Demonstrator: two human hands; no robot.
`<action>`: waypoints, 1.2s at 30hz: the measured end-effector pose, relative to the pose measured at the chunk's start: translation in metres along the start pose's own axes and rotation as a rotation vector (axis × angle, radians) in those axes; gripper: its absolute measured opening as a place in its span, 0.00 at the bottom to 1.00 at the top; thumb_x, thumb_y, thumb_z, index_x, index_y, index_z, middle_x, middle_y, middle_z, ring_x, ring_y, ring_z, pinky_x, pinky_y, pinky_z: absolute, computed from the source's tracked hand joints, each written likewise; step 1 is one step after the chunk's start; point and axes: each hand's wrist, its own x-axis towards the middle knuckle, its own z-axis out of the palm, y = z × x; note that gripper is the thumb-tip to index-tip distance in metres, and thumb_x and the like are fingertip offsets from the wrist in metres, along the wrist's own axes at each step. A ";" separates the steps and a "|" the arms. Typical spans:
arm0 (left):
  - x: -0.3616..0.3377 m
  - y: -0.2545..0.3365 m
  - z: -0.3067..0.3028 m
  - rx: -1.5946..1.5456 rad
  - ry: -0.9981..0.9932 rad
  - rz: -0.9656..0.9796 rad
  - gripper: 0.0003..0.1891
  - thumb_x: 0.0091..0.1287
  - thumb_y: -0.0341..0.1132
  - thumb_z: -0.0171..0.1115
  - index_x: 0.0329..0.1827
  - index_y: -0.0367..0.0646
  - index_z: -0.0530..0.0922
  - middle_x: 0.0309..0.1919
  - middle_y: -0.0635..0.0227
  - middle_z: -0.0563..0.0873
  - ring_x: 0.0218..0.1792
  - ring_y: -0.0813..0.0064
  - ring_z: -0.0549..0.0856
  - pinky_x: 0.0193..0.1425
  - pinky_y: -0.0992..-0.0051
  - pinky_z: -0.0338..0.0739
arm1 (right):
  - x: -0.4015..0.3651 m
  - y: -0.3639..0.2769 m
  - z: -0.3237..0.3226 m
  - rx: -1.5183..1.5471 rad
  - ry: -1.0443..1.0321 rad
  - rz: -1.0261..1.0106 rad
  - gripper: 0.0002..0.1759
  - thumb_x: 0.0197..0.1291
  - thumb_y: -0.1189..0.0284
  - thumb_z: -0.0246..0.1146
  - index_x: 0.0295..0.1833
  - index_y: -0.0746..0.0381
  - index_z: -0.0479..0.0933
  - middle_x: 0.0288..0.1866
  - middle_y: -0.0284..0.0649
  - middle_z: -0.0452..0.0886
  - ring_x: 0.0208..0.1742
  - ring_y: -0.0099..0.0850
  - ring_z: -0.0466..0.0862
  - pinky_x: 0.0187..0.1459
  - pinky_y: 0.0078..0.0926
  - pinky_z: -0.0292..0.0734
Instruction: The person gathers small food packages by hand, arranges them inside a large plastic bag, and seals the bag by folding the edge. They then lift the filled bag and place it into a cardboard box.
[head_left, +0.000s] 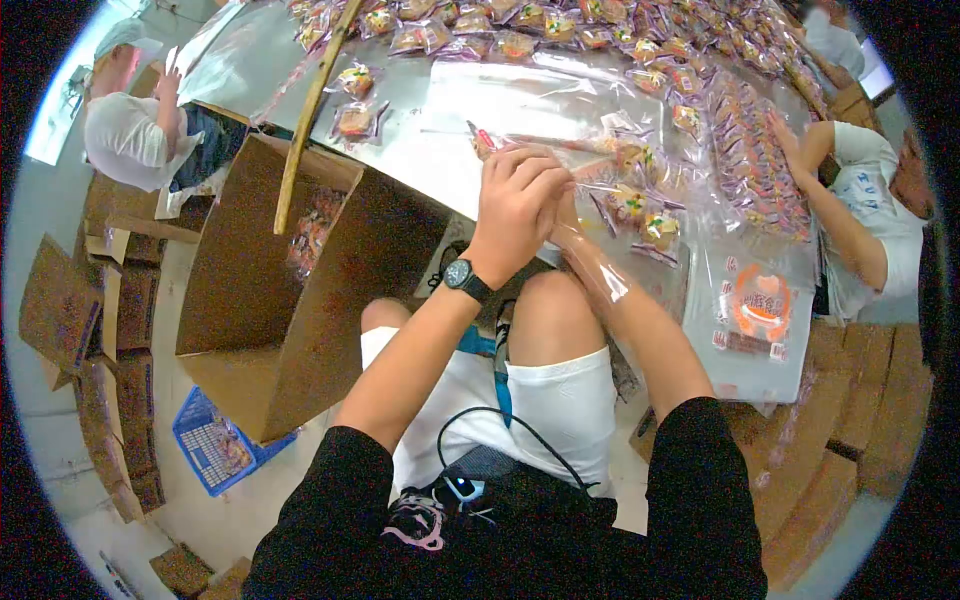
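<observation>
Clear plastic bag (603,272) is at the near edge of the table (440,150), held just above the seated person's knees. Its film lies along the right wrist and forearm, so the bag looks drawn over that arm, probably to keep its mouth spread. Left hand (515,195), watch on the wrist, sits on top with fingers curled tight on the bag's upper end, knuckles up. Right hand (568,222) is almost wholly hidden behind the left and under the film; cannot tell whether its fingers are closed or spread. Just beyond the hands, loose snack packets (640,205) lie by the near edge, likely kept within reach. Rows of packets (560,25) run along the far edge. Pile of printed bags (755,305) overhangs the near right corner, handy to the right arm. Open cardboard box (300,300) stands on the floor against the near left edge, mouth up, some packets inside. Wooden stick (312,105) leans from its rim across the table. 2 others are at work: co-worker at the left end (130,135) and co-worker at the right edge (865,215), the latter with a hand on the rows. Blue basket (212,440) and flattened cartons (70,300) are on the floor to the left.
</observation>
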 end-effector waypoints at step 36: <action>-0.035 -0.144 -0.021 0.267 0.144 -0.547 0.18 0.74 0.46 0.60 0.42 0.39 0.86 0.35 0.57 0.88 0.38 0.56 0.85 0.50 0.59 0.76 | -0.075 -0.181 0.088 -2.458 0.361 -0.164 0.40 0.51 0.62 0.78 0.70 0.62 0.73 0.72 0.48 0.73 0.67 0.48 0.76 0.66 0.56 0.69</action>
